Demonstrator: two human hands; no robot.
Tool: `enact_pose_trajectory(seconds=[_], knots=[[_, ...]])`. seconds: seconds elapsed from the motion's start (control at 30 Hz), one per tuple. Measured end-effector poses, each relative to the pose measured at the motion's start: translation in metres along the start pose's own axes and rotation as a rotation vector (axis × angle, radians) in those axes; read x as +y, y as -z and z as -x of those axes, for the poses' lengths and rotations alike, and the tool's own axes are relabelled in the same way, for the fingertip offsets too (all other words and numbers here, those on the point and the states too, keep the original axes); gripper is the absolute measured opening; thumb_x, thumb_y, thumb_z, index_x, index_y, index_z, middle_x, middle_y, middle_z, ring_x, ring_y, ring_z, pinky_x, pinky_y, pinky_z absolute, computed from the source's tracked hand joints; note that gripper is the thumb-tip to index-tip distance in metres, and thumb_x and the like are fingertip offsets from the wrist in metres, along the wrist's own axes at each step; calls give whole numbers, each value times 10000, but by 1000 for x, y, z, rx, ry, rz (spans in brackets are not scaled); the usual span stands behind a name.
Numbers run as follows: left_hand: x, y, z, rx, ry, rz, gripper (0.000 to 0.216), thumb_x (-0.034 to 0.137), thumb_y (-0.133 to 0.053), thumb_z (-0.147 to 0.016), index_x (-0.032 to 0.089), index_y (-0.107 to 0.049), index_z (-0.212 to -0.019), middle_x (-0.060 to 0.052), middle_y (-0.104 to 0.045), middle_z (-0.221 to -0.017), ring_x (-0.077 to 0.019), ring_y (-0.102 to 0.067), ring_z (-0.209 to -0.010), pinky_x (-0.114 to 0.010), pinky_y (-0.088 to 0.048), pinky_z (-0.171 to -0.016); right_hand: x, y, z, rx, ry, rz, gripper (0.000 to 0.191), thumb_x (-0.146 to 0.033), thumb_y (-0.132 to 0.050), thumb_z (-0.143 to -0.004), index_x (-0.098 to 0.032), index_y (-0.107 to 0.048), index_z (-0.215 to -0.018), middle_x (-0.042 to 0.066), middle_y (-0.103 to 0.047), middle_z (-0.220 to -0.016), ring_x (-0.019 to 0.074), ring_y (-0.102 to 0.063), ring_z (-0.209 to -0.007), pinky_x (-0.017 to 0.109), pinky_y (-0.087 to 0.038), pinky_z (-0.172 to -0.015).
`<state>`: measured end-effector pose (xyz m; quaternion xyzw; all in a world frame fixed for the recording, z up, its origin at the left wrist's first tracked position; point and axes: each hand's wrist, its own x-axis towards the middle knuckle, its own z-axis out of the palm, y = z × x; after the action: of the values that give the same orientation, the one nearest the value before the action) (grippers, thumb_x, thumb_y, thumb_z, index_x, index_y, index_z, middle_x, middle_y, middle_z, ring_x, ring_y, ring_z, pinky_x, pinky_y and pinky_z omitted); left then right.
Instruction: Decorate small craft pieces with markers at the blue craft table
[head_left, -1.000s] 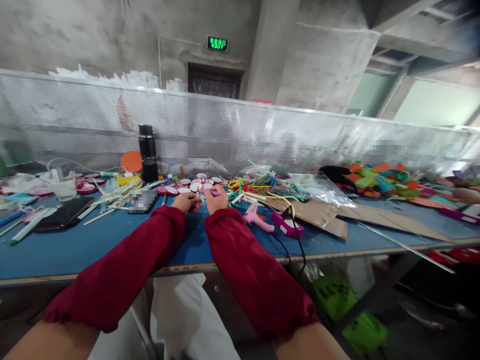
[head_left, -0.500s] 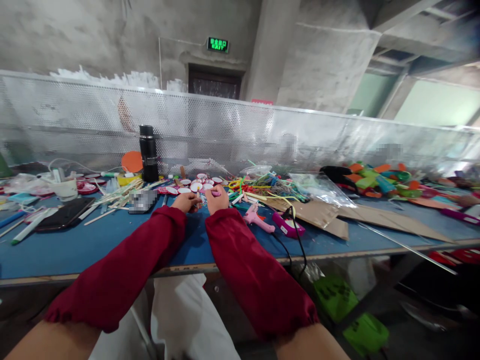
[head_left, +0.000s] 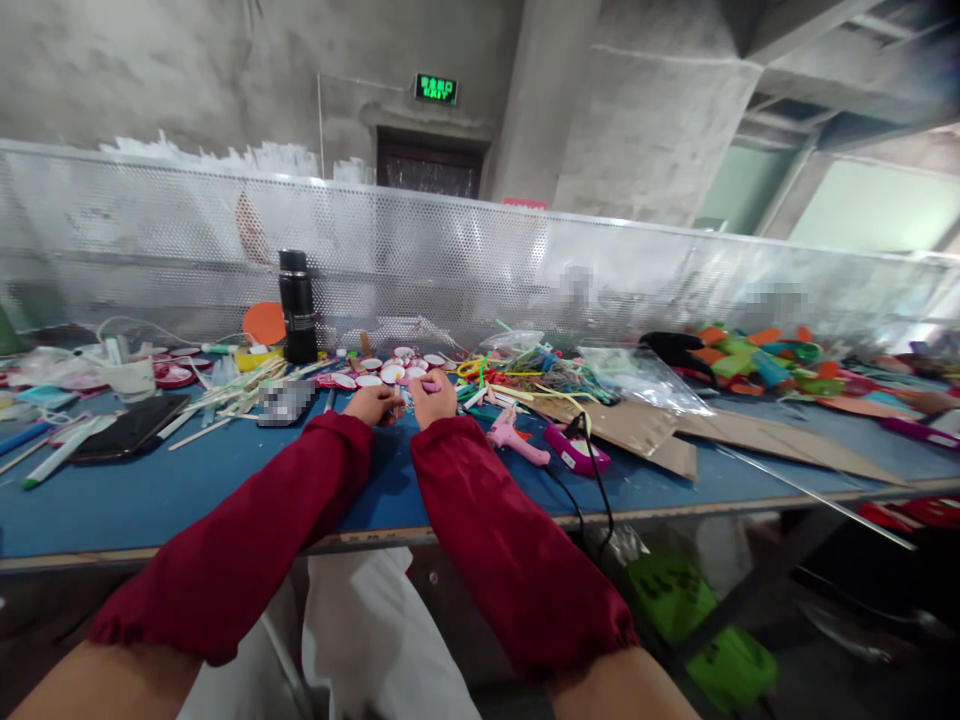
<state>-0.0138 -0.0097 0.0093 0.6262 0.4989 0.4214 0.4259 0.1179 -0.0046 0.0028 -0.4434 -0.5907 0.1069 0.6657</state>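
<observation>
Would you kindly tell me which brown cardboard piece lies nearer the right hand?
The flat brown cardboard piece farther left, toward the right hand; the other piece lies farther right.

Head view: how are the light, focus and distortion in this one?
In the head view, glare streaks the clear plastic sheet and bright patches wash the perforated screen; in the head view, below the table it is dim; also in the head view, the forearms look stretched toward the lower corners, and small details between the hands are too soft to read.
</observation>
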Motion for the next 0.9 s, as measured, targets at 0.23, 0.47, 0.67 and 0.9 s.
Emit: enact_pose_trajectory(seconds=[0.23,0.47,0.67,0.9], knots=[[0,0,0,-8,0,2,262,356,-722,-695,137,-587,-645,11,-590,-530,-81,-504,-420,-188,-362,-413,-3,2,1,1,-21,4,159,-314,-512,-706,-216,-450,-596,-58,-488,-580,109,-428,-571,229,-344,-576],[-4,1,-2,-1,-14,-10,270,362,-724,-689,141,-579,-638,9,-594,-537,-86,-508,-427,-194,-371,-416,1,0,0,15,-15,13,166,-326,-508,-709,-218,-441,-603,-59,-475,-579,113,-436,-579,226,-339,-570],[-6,2,-4,-9,-17,-11,245,332,-688,-726,140,-571,-629,11,-598,-547,-76,-497,-418,-189,-366,-415,-1,1,1,11,-30,17,167,-307,-520,-707,-215,-436,-597,-65,-468,-572,106,-427,-570,227,-339,-577],[-6,1,-5,-4,-11,-21,271,361,-719,-704,138,-574,-651,13,-611,-562,-76,-513,-427,-188,-382,-424,2,0,0,-8,-15,11,169,-304,-518,-703,-217,-434,-586,-61,-470,-576,108,-423,-578,222,-332,-562]])
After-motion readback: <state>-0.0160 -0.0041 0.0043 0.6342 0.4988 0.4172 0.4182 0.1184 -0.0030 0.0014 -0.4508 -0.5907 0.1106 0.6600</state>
